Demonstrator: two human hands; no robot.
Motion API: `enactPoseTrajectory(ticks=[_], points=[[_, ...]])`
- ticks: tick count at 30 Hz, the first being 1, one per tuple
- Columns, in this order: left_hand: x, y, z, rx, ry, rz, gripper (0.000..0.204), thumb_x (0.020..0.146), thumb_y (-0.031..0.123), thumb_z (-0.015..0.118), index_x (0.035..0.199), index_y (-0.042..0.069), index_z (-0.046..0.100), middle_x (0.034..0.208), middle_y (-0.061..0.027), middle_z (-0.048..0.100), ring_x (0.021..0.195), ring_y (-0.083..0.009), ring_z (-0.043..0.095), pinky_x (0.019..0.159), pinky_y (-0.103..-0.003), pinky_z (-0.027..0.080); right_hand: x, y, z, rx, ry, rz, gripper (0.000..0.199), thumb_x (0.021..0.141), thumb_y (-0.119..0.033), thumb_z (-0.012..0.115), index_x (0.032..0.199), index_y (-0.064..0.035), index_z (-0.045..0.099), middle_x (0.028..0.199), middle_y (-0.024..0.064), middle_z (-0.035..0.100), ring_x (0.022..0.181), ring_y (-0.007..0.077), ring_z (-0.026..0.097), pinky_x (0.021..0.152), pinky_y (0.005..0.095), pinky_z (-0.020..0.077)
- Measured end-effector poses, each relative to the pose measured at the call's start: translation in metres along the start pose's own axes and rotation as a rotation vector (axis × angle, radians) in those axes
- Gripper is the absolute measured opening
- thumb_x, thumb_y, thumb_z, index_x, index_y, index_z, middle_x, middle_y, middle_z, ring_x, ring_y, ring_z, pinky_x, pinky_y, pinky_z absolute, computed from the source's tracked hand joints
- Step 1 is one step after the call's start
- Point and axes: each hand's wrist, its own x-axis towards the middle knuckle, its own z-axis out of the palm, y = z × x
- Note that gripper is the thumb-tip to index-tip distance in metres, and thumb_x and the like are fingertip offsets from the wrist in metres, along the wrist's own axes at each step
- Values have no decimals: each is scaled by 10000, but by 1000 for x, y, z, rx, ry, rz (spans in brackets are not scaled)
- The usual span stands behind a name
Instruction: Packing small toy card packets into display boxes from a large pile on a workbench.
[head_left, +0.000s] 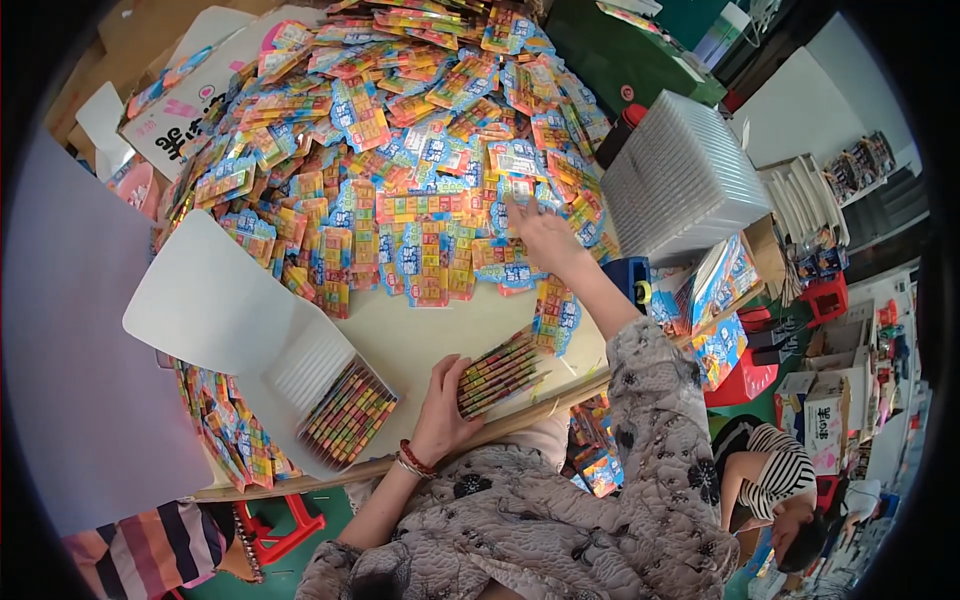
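My left hand (445,412) is at the table's near edge, its fingers and thumb curved against the left end of a stack of flat colourful packets (500,374). My right hand (545,238) reaches forward onto a large heap of similar packets (420,190), fingers stretched out and touching one with a blue top. Left of my left hand, a clear plastic box (298,385) with its white lid (215,290) folded back holds a neat row of packets (350,412). One loose packet (556,316) lies right of the stack.
A tall stack of clear plastic boxes (685,175) stands right of the heap. Printed cartons (715,285) sit at the table's right side. More packets (235,425) lie left of the open box. Another person (775,470) is at the lower right, and a striped sleeve (150,545) shows lower left.
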Motion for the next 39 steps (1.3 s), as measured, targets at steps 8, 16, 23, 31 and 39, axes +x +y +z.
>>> enactPoseTrajectory(ticks=[8, 16, 23, 31, 39], points=[[-4, -8, 0, -54, 38, 5, 782, 642, 70, 790, 1316, 24, 397, 1253, -203, 453, 1171, -357, 492, 1001, -378, 437, -34, -10, -62, 629, 210, 40, 321, 807, 66, 553, 1120, -8, 565, 1047, 155, 657, 908, 268, 678, 749, 337, 554], [1, -6, 0, -51, 24, 22, 909, 629, 102, 816, 1382, 36, 311, 1369, -232, 349, 1230, -367, 425, 1018, -401, 406, -97, -35, 15, 2105, -142, 503, 196, 795, 57, 619, 933, -70, 564, 952, 41, 625, 860, 89, 607, 671, 229, 480], [5, -12, -6, -35, -87, -45, 1046, 599, 136, 827, 1451, 29, 230, 1341, -208, 405, 1197, -363, 418, 1048, -428, 357, -79, -17, -2, 1476, -558, 50, 347, 792, 123, 482, 1095, -12, 582, 994, 75, 605, 978, 180, 597, 836, 287, 490], [6, 4, -12, 353, -72, 93, 938, 597, 120, 812, 1398, 54, 328, 1300, -207, 422, 1253, -391, 380, 1085, -425, 343, -44, 54, -27, 527, -360, 772, 561, 873, -478, 571, 1223, -42, 600, 1252, 217, 579, 1195, 346, 529, 986, 415, 426], [4, -8, -8, -6, -119, 42, 1009, 565, 65, 819, 1413, 41, 271, 1346, -213, 346, 1278, -378, 370, 1095, -401, 333, -26, 76, 70, 249, -112, 726, 789, 763, -633, 650, 1155, 52, 611, 1186, 200, 614, 1089, 338, 582, 929, 447, 438]])
